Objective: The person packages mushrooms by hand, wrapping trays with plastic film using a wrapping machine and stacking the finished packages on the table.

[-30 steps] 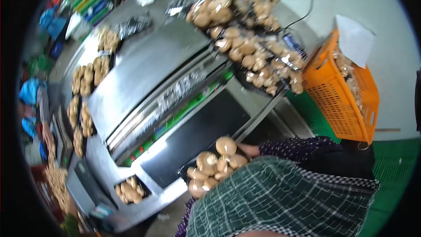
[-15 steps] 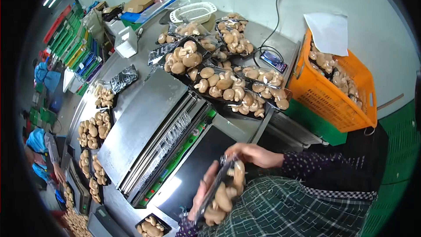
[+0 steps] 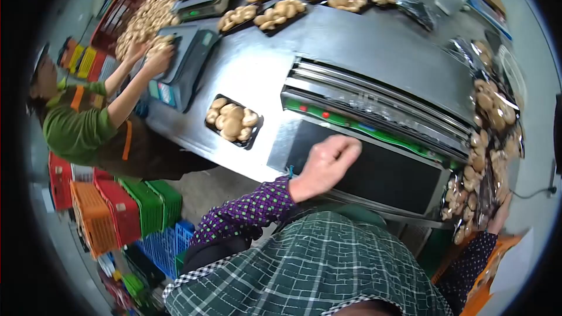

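My left hand (image 3: 328, 167) hovers over the black plate of the wrapping machine (image 3: 374, 172), its fingers curled in and nothing visible in them. Far to the right, my right hand (image 3: 499, 217) grips the edge of a film-wrapped tray of mushrooms (image 3: 499, 175) at the pile of wrapped packs (image 3: 475, 161). Its fingertips are partly hidden. An unwrapped black tray of mushrooms (image 3: 232, 119) lies on the steel table, left of my left hand.
More filled trays (image 3: 281, 13) stand along the table's far side, beside a crumpled dark film (image 3: 417, 11). At left a co-worker (image 3: 88, 123) handles mushrooms over a scale (image 3: 184, 64). Stacked crates (image 3: 96, 216) stand behind them. An orange crate (image 3: 489, 275) is at lower right.
The view has swung left. My left hand has let go of the wrapped mushroom tray and moved over the machine's plate. My right hand has gone from my lap to the wrapped pile.
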`<control>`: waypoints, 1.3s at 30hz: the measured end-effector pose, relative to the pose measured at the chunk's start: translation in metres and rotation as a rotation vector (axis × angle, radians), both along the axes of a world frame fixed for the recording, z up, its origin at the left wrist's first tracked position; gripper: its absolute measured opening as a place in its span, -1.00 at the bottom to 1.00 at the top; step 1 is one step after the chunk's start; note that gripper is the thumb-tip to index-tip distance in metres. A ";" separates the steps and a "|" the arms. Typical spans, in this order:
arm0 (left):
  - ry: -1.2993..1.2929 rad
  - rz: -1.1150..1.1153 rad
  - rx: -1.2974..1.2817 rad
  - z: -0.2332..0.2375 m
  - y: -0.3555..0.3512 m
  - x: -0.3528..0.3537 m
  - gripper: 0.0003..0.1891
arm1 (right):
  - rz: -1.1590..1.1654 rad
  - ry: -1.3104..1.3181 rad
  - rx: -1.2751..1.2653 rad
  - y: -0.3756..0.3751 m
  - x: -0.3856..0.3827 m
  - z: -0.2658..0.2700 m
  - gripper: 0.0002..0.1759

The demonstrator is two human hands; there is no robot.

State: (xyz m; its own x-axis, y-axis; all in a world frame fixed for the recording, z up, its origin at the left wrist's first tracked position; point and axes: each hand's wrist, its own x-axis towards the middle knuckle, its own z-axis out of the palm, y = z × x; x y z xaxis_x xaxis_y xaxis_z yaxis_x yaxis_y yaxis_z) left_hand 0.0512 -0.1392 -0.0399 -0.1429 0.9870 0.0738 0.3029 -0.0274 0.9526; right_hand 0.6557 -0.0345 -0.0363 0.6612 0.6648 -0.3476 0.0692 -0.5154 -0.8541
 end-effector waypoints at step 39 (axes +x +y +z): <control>-0.014 0.177 -0.034 0.072 0.029 -0.193 -0.75 | 1.330 0.101 0.322 0.063 -0.539 0.099 -0.43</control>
